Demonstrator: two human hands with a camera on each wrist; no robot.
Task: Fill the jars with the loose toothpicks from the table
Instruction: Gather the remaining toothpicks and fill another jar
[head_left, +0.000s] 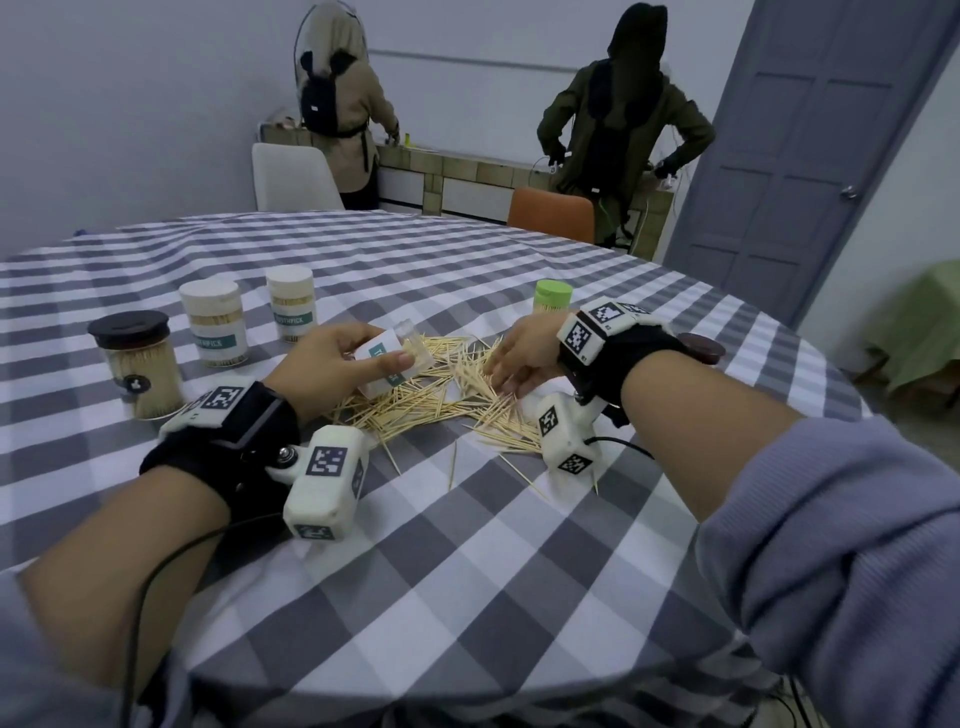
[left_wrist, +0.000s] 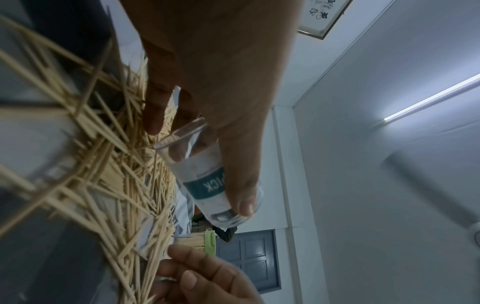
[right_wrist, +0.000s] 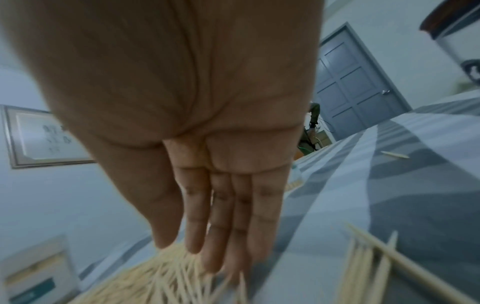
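Pile (head_left: 441, 384) of loose toothpicks spread on the checked cloth (head_left: 467, 545), roughly mid-table; take it as the landmark. Left hand (head_left: 332, 358) holds a clear jar (head_left: 389, 364) tilted over the pile's left edge, thumb and fingers curled round its labelled body; the left wrist view shows the jar (left_wrist: 205, 174) see-through and, as far as can be told, empty, with no lid on it. Right hand (head_left: 519, 358) lies low on the pile's right side, fingers straight and close together, tips down among the sticks, holding nothing that can be seen; the right wrist view confirms the flat palm and extended fingers (right_wrist: 226, 216) touching toothpicks. Done so far, judged from how things stand: left of the pile, three jars look packed and capped: a dark-lidded jar (head_left: 136, 364) nearest the table edge, then two white-capped ones (head_left: 213, 322) (head_left: 291, 306) further back. Behind the pile a green-capped jar (head_left: 552, 297) also shows sticks inside. Right of the pile, partly hidden by the wrist rig, a dark lid (head_left: 701, 348); what sits under it cannot be made out. Left to do: the held jar has yet to take its load, and the pile remains sizeable, with strays (head_left: 452, 467) lying toward the near edge. Estimate well past halfway on jars, with a good share of sticks still loose.
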